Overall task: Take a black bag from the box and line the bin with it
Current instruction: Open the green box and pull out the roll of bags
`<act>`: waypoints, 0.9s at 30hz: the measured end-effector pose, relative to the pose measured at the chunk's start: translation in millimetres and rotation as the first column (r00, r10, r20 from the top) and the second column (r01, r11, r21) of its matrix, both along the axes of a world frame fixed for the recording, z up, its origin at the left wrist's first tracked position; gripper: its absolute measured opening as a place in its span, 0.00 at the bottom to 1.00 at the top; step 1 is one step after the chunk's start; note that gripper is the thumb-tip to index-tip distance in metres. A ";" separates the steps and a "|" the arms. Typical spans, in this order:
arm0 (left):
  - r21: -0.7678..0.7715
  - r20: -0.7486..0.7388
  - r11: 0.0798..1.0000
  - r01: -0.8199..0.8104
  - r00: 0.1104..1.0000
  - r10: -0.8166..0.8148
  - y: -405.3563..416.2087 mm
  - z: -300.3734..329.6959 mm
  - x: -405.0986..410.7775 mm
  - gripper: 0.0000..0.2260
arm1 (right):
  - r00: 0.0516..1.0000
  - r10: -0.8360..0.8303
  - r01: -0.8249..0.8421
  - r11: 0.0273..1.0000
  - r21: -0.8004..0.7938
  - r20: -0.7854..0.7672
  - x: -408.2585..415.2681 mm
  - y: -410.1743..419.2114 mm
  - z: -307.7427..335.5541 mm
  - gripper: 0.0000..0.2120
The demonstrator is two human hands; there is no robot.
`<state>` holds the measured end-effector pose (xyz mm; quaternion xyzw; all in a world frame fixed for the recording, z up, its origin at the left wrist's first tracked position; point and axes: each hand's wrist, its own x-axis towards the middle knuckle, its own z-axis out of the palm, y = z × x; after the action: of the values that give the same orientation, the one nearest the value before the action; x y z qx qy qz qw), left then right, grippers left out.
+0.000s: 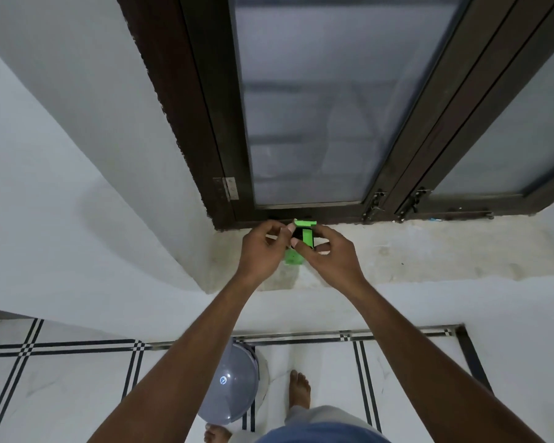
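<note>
A small green box (305,238) stands on the window ledge (429,251), its top flap open and black bag material showing inside. My right hand (331,255) grips the box from the right side. My left hand (264,247) is at the box's left, its fingertips pinching at the opening near the black bags. The grey bin (232,383) stands on the floor below, between my forearms, with its domed lid leaning up against it.
A dark wooden window frame (199,123) with frosted glass rises behind the ledge, with latches at its lower right. White walls flank it on the left. My bare feet (299,391) stand on white floor tiles with black lines.
</note>
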<state>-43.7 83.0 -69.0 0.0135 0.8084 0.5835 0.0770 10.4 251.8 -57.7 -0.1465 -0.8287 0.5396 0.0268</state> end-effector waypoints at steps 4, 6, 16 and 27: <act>0.026 0.032 0.999 -0.028 0.999 0.027 5.6 3.0 -0.8 0.11 | 0.997 -0.074 0.073 0.996 -0.047 -0.019 -0.2 3.3 -3.4 0.16; 0.005 -0.039 1.000 -0.018 0.999 0.018 4.6 2.1 -0.4 0.07 | 0.991 -0.130 0.125 0.981 -0.151 -0.022 -1.4 4.7 -7.1 0.12; 0.060 -0.150 0.992 0.109 0.984 -0.099 -2.7 -8.8 -1.5 0.16 | 0.982 -0.186 0.187 0.941 -0.282 0.031 -3.0 8.8 -16.8 0.06; -0.135 -0.037 0.968 0.212 0.975 -0.219 -8.7 -12.1 3.0 0.25 | 0.992 -0.036 0.050 0.991 0.121 -0.118 -3.2 12.5 -6.2 0.12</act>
<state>-40.7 74.3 -81.1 0.1115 0.8402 0.5170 0.1197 7.2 264.3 -63.9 -0.1310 -0.8542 0.4941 0.0951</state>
